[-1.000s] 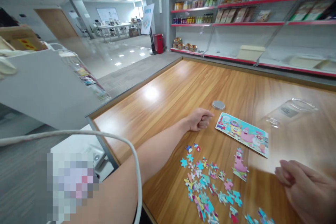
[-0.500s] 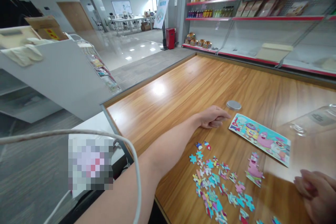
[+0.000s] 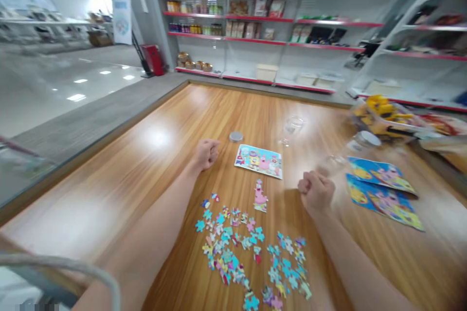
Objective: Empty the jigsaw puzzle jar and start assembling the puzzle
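My left hand (image 3: 206, 153) rests on the wooden table (image 3: 138, 165) as a loose fist, just left of a small picture card (image 3: 259, 161) and a round metal lid (image 3: 236, 136). My right hand (image 3: 315, 191) is also curled into a fist on the table, right of the card; nothing shows in either fist. Several loose puzzle pieces (image 3: 248, 252) lie scattered between my forearms. A pink joined puzzle cluster (image 3: 260, 197) sits above them.
Two colourful puzzle sheets (image 3: 383, 189) lie at the right. A clear jar (image 3: 290, 129) lies on its side behind the card. A jar (image 3: 363, 141) and a yellow toy pack (image 3: 386, 114) sit far right. Red-edged store shelves (image 3: 277, 14) line the back.
The view has swung to the right. My right hand has come up into view and closed into a fist. My left hand has curled from flat to a fist.
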{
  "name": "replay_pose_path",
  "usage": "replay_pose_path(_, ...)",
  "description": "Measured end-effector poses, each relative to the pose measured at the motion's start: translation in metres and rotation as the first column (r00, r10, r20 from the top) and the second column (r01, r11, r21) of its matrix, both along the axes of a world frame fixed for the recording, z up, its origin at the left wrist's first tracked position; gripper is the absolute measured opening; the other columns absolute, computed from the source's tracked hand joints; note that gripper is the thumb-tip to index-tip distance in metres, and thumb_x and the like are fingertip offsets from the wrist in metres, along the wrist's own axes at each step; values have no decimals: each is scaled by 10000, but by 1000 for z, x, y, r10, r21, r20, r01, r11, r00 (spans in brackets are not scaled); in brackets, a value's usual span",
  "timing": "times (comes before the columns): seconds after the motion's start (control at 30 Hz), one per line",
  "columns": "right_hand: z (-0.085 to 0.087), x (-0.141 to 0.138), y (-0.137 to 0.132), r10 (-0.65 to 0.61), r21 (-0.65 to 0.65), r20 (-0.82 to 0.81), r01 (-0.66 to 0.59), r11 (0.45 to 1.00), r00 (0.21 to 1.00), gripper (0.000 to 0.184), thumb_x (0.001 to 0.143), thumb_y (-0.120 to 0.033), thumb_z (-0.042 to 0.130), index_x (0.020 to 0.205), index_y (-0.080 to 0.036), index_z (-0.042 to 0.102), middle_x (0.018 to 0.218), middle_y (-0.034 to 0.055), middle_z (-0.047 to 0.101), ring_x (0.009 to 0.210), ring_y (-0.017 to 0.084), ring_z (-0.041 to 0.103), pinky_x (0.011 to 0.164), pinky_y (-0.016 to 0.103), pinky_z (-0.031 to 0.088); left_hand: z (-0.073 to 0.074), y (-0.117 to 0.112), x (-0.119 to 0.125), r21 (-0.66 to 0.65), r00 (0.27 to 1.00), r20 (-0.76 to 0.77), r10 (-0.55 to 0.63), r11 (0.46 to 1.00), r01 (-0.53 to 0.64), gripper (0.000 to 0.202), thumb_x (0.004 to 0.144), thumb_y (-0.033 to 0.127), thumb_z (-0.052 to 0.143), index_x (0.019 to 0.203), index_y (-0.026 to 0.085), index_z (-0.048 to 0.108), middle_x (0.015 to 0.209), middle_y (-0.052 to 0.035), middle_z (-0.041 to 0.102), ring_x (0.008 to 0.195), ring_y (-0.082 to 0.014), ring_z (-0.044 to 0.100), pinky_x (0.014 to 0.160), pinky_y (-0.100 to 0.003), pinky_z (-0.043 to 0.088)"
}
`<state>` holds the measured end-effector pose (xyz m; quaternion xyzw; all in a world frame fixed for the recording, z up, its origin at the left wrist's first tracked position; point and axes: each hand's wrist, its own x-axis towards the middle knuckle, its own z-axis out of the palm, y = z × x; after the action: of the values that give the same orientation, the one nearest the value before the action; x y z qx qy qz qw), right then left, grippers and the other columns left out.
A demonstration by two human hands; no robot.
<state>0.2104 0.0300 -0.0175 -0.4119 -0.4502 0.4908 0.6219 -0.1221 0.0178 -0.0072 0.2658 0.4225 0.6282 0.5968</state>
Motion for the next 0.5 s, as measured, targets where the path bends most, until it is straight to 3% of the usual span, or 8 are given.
replay_pose_path(0.1,4,21,14,-62,-29,-125,59,998,990,419,599,-264,631,449,-203,244,385,-85,217,309,36,170,316,228,98,3,1,-7,10,989,46,140,990,-141,504,938,258,594,549,181,284,436,120,191,352,-36,117,346,-188,90)
replay_pose_path(0.27,13,61,24,24,-86,-287,-51,995,958,413,596,-298,579,467,-223,193,352,-85,179,296,58,128,295,248,131,23,-13,-27,51,961,145,235,968,-245,479,796,183,526,519,203,135,408,75,122,340,-67,54,344,-275,52)
replay_pose_path(0.37,12,75,24,58,-74,-394,-94,993,917,442,600,-267,570,502,-217,142,358,-92,144,320,58,72,303,248,115,31,-25,-41,105,952,184,243,959,-265,469,855,185,434,542,176,85,415,47,109,373,-85,30,364,-273,62)
replay_pose_path(0.5,7,82,25,127,1,-553,-151,989,823,471,632,-234,552,534,-207,92,387,-96,85,364,61,8,321,252,94,30,-34,-54,257,947,167,275,915,-311,436,963,161,264,564,132,91,415,26,119,433,-111,-23,393,-254,66)
